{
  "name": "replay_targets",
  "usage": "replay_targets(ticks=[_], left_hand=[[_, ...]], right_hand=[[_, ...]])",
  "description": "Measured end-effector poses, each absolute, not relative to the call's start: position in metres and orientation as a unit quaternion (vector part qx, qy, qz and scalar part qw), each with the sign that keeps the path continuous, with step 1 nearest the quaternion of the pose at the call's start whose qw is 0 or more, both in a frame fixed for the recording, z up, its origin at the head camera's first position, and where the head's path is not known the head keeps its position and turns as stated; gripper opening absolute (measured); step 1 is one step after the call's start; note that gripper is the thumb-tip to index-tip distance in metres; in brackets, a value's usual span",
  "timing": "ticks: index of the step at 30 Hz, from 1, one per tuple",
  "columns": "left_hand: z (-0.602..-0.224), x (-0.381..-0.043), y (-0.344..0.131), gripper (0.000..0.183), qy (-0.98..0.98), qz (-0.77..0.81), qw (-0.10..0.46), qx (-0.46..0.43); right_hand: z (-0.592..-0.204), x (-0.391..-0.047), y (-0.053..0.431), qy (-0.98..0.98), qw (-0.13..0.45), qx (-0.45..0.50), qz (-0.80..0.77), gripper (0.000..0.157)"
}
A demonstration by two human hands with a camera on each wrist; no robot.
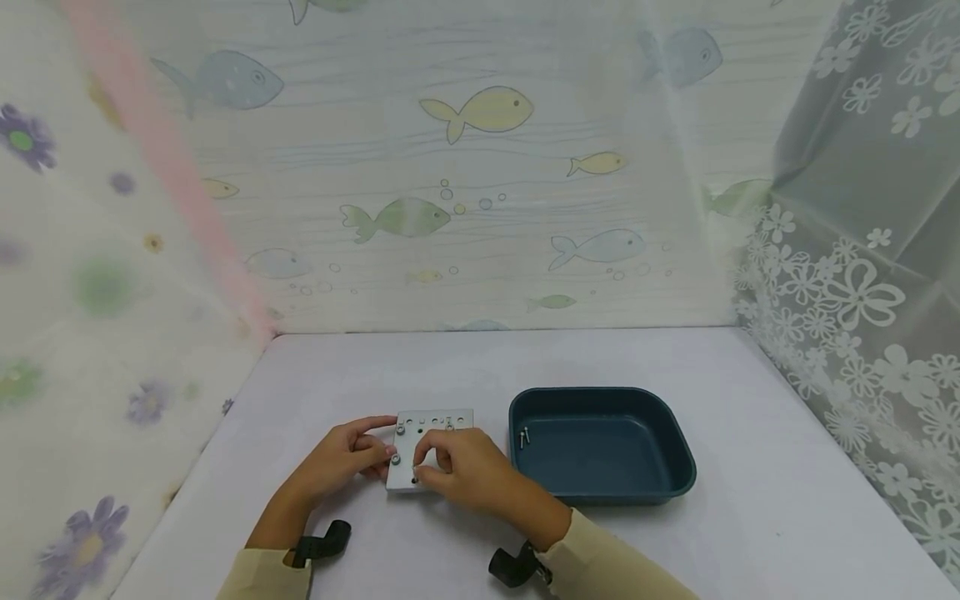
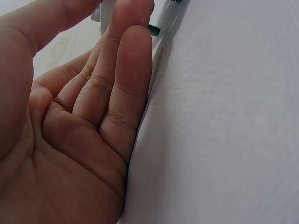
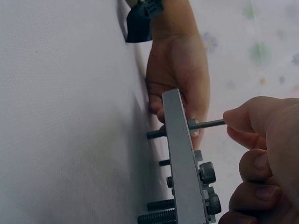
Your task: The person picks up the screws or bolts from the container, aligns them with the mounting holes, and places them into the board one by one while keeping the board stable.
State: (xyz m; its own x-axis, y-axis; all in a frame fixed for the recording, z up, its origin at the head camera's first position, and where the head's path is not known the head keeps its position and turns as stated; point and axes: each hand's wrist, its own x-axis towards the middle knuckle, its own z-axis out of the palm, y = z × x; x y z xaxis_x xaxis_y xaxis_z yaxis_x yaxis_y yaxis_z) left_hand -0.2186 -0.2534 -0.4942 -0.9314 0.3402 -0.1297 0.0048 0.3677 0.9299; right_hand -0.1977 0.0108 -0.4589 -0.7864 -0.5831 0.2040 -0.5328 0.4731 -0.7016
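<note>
A silvery metal plate point(image 1: 431, 417) with holes and several bolts is held raised over the white table; in the right wrist view it shows edge-on, bolt ends point(image 3: 161, 205) sticking out underneath. My left hand point(image 1: 341, 458) grips its left edge, index finger at the far corner and thumb near a bolt point(image 1: 396, 459). In the left wrist view, the left palm point(image 2: 70, 154) and fingers fill much of the picture. Above the plate's near part, my right hand point(image 1: 468, 471) pinches a thin metal shaft point(image 3: 210, 124) between thumb and index finger. The shaft points at the plate's face; its upper end is hidden.
A dark blue tray point(image 1: 607, 492) stands right of the plate, close to the right forearm. Two small screws point(image 1: 523, 437) lie at its left inside. Black wrist cameras point(image 1: 326, 542) sit on both wrists. Patterned curtains point(image 1: 480, 275) border the table's back and sides.
</note>
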Motion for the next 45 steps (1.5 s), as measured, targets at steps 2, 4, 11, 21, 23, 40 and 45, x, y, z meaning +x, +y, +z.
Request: replay_targets(ticks=[2, 4, 11, 21, 23, 40, 45], left_hand=[[-0.494, -0.218, -0.253, 0.067, 0.813, 0.552, 0.152, 0.105], [-0.494, -0.218, -0.253, 0.067, 0.814, 0.551, 0.151, 0.106], [-0.494, -0.218, -0.253, 0.066, 0.816, 0.548, 0.149, 0.104], [-0.496, -0.220, -0.254, 0.067, 0.816, 0.549, 0.148, 0.106], [-0.496, -0.220, -0.254, 0.067, 0.816, 0.549, 0.147, 0.108], [-0.494, -0.219, -0.254, 0.068, 0.814, 0.552, 0.146, 0.108], [-0.495, -0.219, -0.254, 0.069, 0.811, 0.555, 0.150, 0.105]], right_hand=[[-0.458, -0.197, 0.010, 0.858, 0.032, -0.329, -0.393, 0.007], [-0.458, -0.195, 0.009, 0.859, 0.033, -0.334, -0.388, 0.007], [-0.459, -0.191, 0.006, 0.868, 0.030, -0.336, -0.365, 0.007], [-0.466, -0.194, 0.004, 0.882, 0.019, -0.327, -0.338, 0.004], [-0.466, -0.194, 0.004, 0.885, 0.015, -0.327, -0.331, 0.004], [-0.472, -0.194, 0.000, 0.902, -0.022, -0.338, -0.267, 0.003], [-0.472, -0.193, 0.000, 0.903, -0.026, -0.338, -0.264, 0.005]])
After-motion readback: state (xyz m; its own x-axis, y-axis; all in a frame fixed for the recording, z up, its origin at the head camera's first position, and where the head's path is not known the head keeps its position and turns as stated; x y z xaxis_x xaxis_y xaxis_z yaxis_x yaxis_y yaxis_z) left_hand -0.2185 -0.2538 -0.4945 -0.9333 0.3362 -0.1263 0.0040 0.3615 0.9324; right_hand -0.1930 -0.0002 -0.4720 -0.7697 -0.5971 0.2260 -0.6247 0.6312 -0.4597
